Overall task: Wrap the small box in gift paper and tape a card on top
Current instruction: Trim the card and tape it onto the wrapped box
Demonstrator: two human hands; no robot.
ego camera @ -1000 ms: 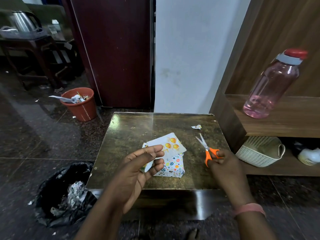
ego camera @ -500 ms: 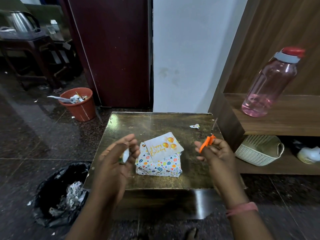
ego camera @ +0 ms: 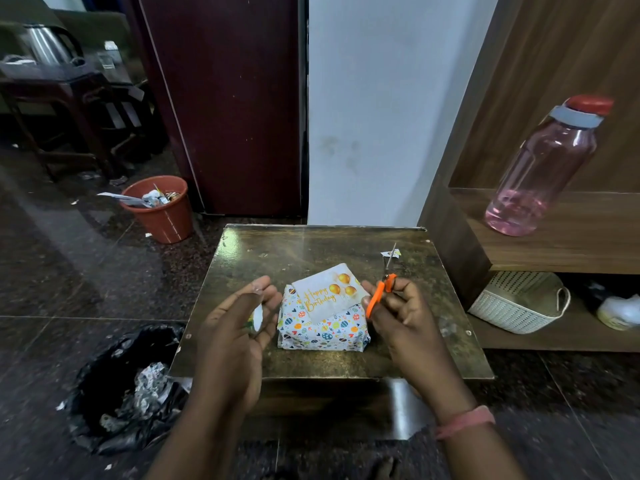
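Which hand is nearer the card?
Right hand, holding scissors, nearly touches the card's right edge. Left hand sits farther off left.

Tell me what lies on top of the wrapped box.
A birthday card lies tilted on the wrapped box. Whether tape holds it cannot be seen, and the card covers the paper under it.

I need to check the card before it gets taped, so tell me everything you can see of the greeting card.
The greeting card is a white rectangle that looks like paper or thin board, printed with "Happy Birthday" in gold script and three gold balloons near its far right corner. It lies face up and flat on top of the wrapped box, turned askew to the box's edges, with its far corners overhanging. No tape is visible on it. Neither hand seems to touch it.
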